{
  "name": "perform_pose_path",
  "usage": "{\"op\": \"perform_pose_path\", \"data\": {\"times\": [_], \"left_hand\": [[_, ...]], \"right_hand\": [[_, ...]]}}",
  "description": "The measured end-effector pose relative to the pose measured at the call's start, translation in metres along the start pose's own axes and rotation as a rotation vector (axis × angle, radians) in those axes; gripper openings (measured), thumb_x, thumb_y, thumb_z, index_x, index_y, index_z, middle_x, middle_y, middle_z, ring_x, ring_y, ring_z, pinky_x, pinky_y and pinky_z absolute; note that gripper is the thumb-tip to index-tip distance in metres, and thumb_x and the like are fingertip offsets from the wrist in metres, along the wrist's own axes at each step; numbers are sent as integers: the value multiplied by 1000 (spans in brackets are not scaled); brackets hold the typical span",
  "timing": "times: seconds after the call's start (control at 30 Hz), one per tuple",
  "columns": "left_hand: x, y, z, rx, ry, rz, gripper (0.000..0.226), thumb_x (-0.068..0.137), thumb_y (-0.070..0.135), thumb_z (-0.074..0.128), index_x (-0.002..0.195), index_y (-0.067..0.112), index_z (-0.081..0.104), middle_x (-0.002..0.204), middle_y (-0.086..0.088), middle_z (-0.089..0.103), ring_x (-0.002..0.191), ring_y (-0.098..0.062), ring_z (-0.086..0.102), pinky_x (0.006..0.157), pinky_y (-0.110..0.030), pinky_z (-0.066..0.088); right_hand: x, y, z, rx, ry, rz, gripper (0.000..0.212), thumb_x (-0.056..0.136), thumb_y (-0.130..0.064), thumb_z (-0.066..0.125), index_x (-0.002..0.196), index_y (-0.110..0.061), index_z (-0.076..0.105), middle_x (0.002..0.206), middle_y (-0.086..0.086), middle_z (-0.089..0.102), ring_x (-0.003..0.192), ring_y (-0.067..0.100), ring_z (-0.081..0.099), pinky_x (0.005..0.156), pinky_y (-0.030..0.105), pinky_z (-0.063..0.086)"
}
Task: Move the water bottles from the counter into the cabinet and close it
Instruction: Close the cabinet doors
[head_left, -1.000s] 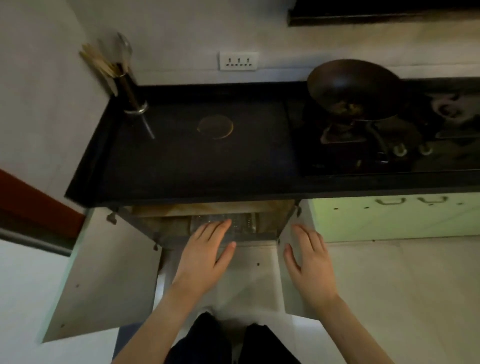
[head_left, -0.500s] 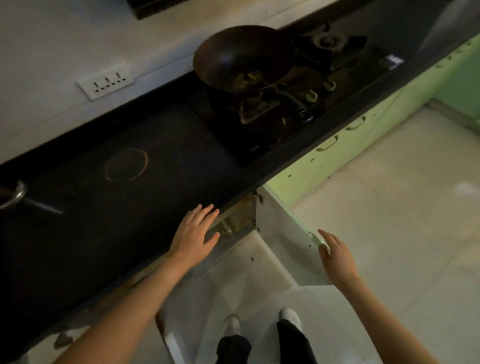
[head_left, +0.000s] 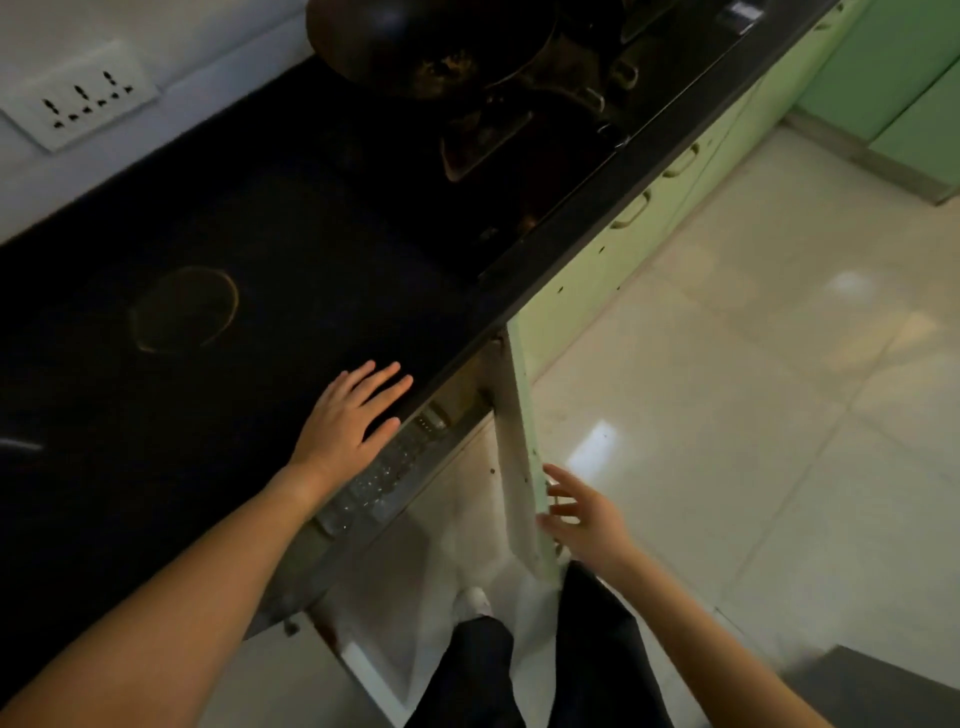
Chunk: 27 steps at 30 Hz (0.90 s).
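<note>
The cabinet under the black counter (head_left: 218, 405) stands open. Its right door (head_left: 517, 467) sticks out edge-on, pale green outside, white inside. My right hand (head_left: 584, 512) is open with spread fingers against the door's outer edge. My left hand (head_left: 350, 415) lies flat and open above the counter's front edge. Just below that edge, the clear tops of water bottles (head_left: 379, 480) show inside the cabinet. The left door is mostly out of frame; only its lower white edge (head_left: 371, 680) shows.
A dark wok (head_left: 415, 47) sits on the gas stove (head_left: 519, 130) at the back right. A white wall socket (head_left: 78, 101) is at the upper left. Pale green drawers (head_left: 639, 208) run right of the cabinet. Glossy tiled floor (head_left: 753, 415) spreads to the right. My legs stand below.
The view has swung right and tilted. My right hand went from the inner face of the right door to its outer edge. My left hand rose from the cabinet opening to the counter edge.
</note>
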<state>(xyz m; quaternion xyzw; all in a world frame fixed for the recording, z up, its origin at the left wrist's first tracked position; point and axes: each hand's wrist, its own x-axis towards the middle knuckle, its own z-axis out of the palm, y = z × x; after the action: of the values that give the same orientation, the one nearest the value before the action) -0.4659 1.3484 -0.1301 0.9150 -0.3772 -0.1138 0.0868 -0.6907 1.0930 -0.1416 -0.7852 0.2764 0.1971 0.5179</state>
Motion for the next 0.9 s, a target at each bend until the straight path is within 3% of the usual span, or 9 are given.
{"op": "perform_pose_path", "data": {"times": [0.23, 0.37, 0.43, 0.57, 0.8, 0.9], "left_hand": [[0, -5, 3, -42, 30, 15, 53, 95, 36, 37, 148, 35, 35, 156, 9, 33, 146, -18, 24, 120, -43, 18], [0, -6, 4, -109, 67, 15, 53, 93, 29, 39, 146, 34, 38, 155, 10, 35, 146, -16, 24, 121, -41, 16], [0, -8, 4, -142, 83, 15, 52, 94, 25, 44, 145, 33, 40, 155, 10, 36, 146, -14, 23, 121, -39, 13], [0, -10, 5, -211, 116, 19, 52, 94, 16, 51, 143, 31, 44, 153, 10, 39, 146, -13, 25, 121, -36, 12], [0, -13, 6, -247, 139, 22, 53, 92, 12, 52, 142, 29, 46, 152, 9, 41, 145, -13, 26, 121, -34, 12], [0, -14, 6, -252, 126, 12, 53, 93, 13, 51, 143, 30, 45, 153, 10, 39, 146, -11, 24, 121, -33, 10]], "right_hand": [[21, -40, 96, 413, 118, 40, 81, 84, -3, 73, 147, -35, 35, 114, 4, 62, 95, 18, 66, 66, 21, 58], [31, -73, 134, 571, 207, 50, 81, 84, -2, 73, 146, -37, 33, 106, -5, 58, 89, 11, 63, 54, 13, 53], [38, -84, 149, 614, 239, 56, 81, 86, -5, 72, 148, -37, 32, 107, -6, 58, 90, 10, 63, 58, 15, 55], [50, -94, 163, 734, 233, 94, 80, 87, 0, 68, 149, -37, 32, 112, -5, 59, 98, 17, 66, 80, 39, 61], [62, -109, 175, 857, 218, 93, 82, 86, 3, 69, 149, -36, 34, 117, 6, 61, 101, 24, 68, 81, 44, 61], [63, -110, 174, 898, 197, 83, 78, 89, 7, 62, 148, -35, 35, 117, 6, 60, 103, 23, 67, 82, 40, 61]]}}
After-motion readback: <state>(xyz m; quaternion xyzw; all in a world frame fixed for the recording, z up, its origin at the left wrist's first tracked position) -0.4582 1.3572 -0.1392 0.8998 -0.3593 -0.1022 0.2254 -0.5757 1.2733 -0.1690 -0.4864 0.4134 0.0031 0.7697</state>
